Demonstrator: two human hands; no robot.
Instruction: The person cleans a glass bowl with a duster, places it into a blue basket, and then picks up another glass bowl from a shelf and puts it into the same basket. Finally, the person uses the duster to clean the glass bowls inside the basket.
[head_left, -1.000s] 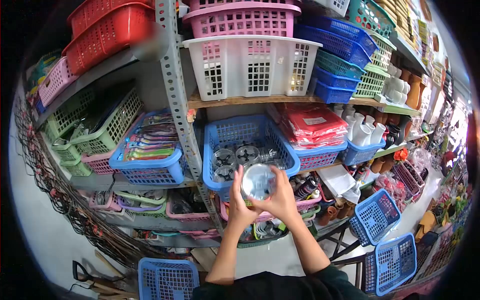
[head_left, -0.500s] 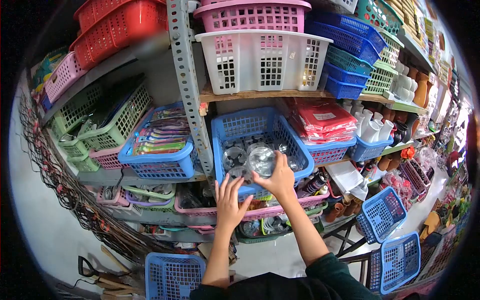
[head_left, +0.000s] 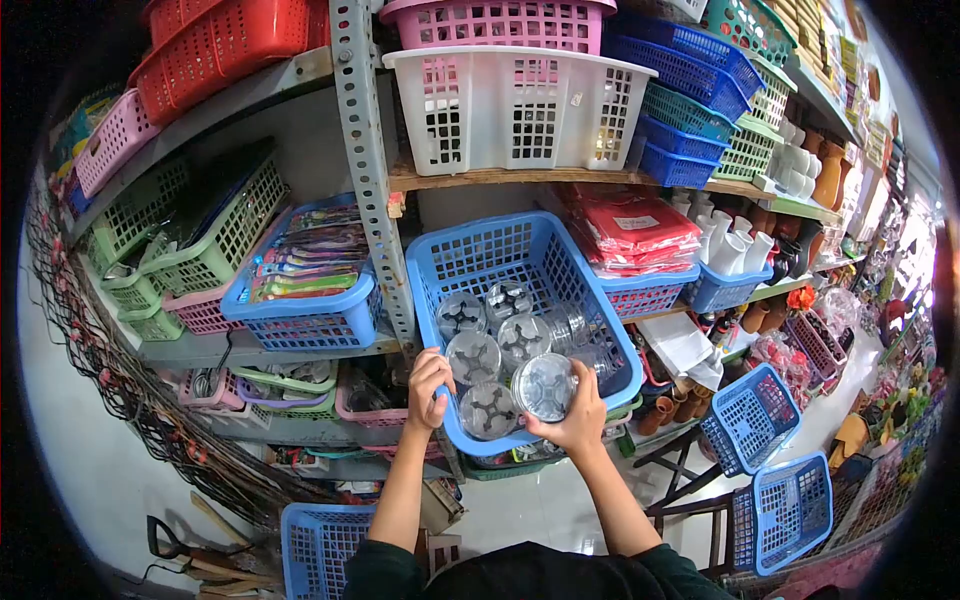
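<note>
A blue plastic basket (head_left: pixel 480 236) juts out over the shelf's front edge, tilted toward me. My left hand (head_left: pixel 430 388) is closed on its left rim near the front corner. Held in my right hand (head_left: pixel 577 415) is a clear round plastic jar (head_left: pixel 546 387), above the basket's front right part. Several similar clear jars (head_left: pixel 473 358) lie in the basket, with dark shapes showing through their round ends. The right fingers curl round the jar's far side and are partly hidden.
Left of a metal shelf post (head_left: pixel 365 160) stands a basket of toothbrushes (head_left: pixel 310 260). Red packets (head_left: pixel 632 228) fill a basket to the right. Above is a white crate (head_left: pixel 515 110). Blue baskets (head_left: pixel 750 420) stand lower right, another (head_left: pixel 318 545) lower left.
The basket has come out toward me and lower, showing more jars. My left hand has gone from open at its front to gripping the left rim. The right hand's jar has moved lower.
</note>
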